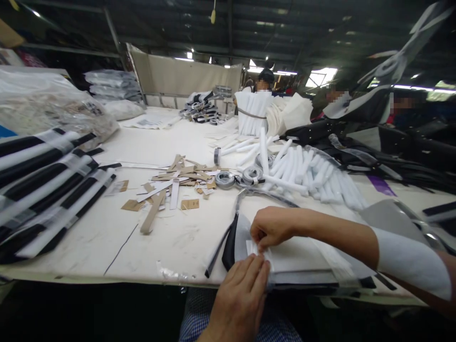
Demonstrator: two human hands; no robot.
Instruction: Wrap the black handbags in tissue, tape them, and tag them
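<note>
A white folded piece (302, 259) in clear plastic lies at the near table edge, with a black part (230, 249) sticking out at its left end. My right hand (272, 228) reaches in from the right and pinches the white piece's left edge with closed fingertips. My left hand (238, 294) comes up from below, its fingers stretched out together and lying flat on the same edge, just under the right hand. The left thumb is hidden.
The white table (171, 242) holds cardboard scraps (178, 183), tape rolls (225, 179) and a heap of white rolled pieces (313, 178). Black-and-white wrapped packs (46, 185) are stacked at left, below plastic bags (53, 107). Other people (265, 78) work at the far side.
</note>
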